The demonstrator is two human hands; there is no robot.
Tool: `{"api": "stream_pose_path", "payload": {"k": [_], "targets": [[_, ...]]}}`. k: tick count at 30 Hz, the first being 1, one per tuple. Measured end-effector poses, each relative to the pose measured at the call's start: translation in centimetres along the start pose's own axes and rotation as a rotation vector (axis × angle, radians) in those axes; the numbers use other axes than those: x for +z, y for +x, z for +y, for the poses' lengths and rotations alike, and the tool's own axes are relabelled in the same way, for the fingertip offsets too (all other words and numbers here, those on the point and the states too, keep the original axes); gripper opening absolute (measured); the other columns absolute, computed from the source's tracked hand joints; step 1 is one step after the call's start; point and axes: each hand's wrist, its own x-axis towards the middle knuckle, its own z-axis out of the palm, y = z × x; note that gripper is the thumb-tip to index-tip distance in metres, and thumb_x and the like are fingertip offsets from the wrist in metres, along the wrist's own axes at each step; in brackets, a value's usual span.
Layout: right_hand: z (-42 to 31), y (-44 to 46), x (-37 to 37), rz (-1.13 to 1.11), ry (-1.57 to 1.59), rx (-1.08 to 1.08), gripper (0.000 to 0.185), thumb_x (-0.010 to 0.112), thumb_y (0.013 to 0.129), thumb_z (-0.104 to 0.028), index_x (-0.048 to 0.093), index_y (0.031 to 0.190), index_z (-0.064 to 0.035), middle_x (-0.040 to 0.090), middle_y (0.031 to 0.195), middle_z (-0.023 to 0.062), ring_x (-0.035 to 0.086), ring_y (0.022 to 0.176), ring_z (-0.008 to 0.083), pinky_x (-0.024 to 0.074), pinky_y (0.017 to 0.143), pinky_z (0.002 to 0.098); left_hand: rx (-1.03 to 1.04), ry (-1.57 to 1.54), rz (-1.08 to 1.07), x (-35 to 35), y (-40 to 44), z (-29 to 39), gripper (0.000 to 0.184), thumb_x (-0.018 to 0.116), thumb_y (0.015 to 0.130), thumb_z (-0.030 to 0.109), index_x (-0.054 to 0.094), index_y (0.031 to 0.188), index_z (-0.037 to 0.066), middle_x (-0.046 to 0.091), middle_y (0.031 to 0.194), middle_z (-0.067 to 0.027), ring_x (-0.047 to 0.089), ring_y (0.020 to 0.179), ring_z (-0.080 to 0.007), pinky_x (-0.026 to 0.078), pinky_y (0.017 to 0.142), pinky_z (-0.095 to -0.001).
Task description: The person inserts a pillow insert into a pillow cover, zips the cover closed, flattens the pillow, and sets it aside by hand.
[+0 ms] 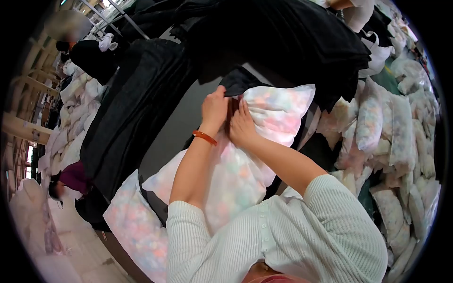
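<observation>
My left hand [214, 108], with an orange bangle at its wrist, pinches the edge of a black cloth piece [240, 81]. Beside it, my right hand [243, 125] is closed on a fold of a white pillow [278, 108] whose pastel-coloured filling shows through. The black cloth lies against the pillow's upper left corner; whether it wraps around the pillow I cannot tell. Pillow material [236, 184] of the same kind extends below my forearms toward my body. My fingertips are partly hidden in the folds.
Black cloth stacks lie on the left [137, 104] and at the back [302, 37] of the grey table [174, 122]. Another pastel-filled pillow [139, 226] lies at lower left. Many filled pillows [391, 127] are piled on the right. Two people [92, 59] are at the far left.
</observation>
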Motion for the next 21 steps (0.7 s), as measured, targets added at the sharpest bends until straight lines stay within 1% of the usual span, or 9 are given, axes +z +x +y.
{"api": "stream_pose_path", "payload": {"k": [2,4,8,10,13,15,17,19,21], "targets": [[0.3,1.7,0.9,-0.069,0.025,0.013,0.057,0.044,0.091,-0.030,0.041,0.141,-0.0016,0.048,0.136,0.0223,0.028,0.139,0.0373,0.0150,0.117,0.0448,0.127,0.280,-0.186,1.3,-1.2,2.7,0.013,0.054,0.088,0.014,0.053,0.092,0.001,0.067,0.077,-0.0227,0.067,0.073,-0.0399,0.054,0.062,-0.0481],[0.2,2.9,2.1,-0.052,0.054,0.021,0.054,0.045,0.091,-0.031,0.045,0.138,-0.0047,0.050,0.136,0.0192,0.032,0.137,0.0343,0.0171,0.116,0.0442,0.144,0.252,-0.278,2.6,-3.1,3.2,0.013,0.054,0.089,0.015,0.049,0.091,0.003,0.066,0.075,-0.0228,0.067,0.075,-0.0396,0.053,0.063,-0.0500],[0.4,5.2,3.8,0.020,0.123,0.035,0.048,0.047,0.090,-0.033,0.055,0.132,-0.0108,0.054,0.135,0.0131,0.040,0.133,0.0284,0.0211,0.113,0.0430,0.199,0.233,-0.203,1.8,-3.7,-0.9,0.010,0.053,0.087,0.011,0.049,0.092,0.003,0.065,0.083,-0.0194,0.065,0.076,-0.0392,0.053,0.065,-0.0468],[1.4,4.8,3.4,0.085,0.094,0.002,0.046,0.047,0.090,-0.034,0.060,0.129,-0.0139,0.056,0.135,0.0101,0.044,0.131,0.0254,0.0232,0.112,0.0424,0.080,0.244,-0.284,-0.5,-4.5,-2.4,0.027,0.061,0.081,0.011,0.052,0.106,0.005,0.062,0.100,-0.0186,0.062,0.090,-0.0392,0.051,0.077,-0.0478],[2.2,3.3,2.3,0.181,0.030,-0.062,0.043,0.047,0.089,-0.030,0.064,0.122,-0.0085,0.058,0.130,0.0136,0.042,0.132,0.0297,0.0209,0.113,0.0448,-0.117,0.389,-0.314,-5.2,-5.6,-5.1,0.027,0.065,0.079,0.015,0.057,0.103,0.005,0.062,0.103,-0.0176,0.062,0.093,-0.0390,0.051,0.079,-0.0477],[2.2,3.1,1.0,-0.167,0.059,-0.142,0.044,0.046,0.088,-0.027,0.063,0.120,-0.0026,0.056,0.132,0.0162,0.041,0.131,0.0327,0.0197,0.113,0.0450,-0.198,0.455,-0.336,-8.1,-7.1,-8.1,0.020,0.064,0.081,0.017,0.060,0.095,0.004,0.064,0.093,-0.0182,0.062,0.089,-0.0392,0.051,0.076,-0.0473],[1.7,3.6,0.5,-0.232,0.032,-0.123,0.045,0.049,0.088,-0.030,0.063,0.121,-0.0030,0.055,0.132,0.0166,0.043,0.130,0.0327,0.0216,0.113,0.0445,-0.252,0.449,-0.360,-8.8,-8.6,-9.0,0.018,0.063,0.081,0.017,0.061,0.092,0.003,0.065,0.087,-0.0192,0.063,0.086,-0.0396,0.051,0.074,-0.0473],[1.4,5.2,2.3,-0.299,0.014,-0.109,0.046,0.052,0.088,-0.033,0.062,0.122,-0.0033,0.055,0.132,0.0170,0.044,0.128,0.0326,0.0235,0.113,0.0441,-0.007,0.217,-0.264,-9.1,-10.1,-8.5,0.019,0.063,0.082,0.023,0.060,0.082,0.004,0.064,0.074,-0.0176,0.064,0.075,-0.0364,0.051,0.066,-0.0468],[2.1,7.9,7.7,0.454,0.216,-0.077,0.049,0.049,0.091,-0.033,0.055,0.132,-0.0075,0.050,0.139,0.0154,0.041,0.132,0.0334,0.0235,0.115,0.0431,0.213,0.104,-0.193,-8.6,-10.4,-4.3,0.024,0.064,0.082,0.019,0.052,0.071,0.002,0.056,0.065,-0.0195,0.057,0.062,-0.0392,0.047,0.054,-0.0442]]}}
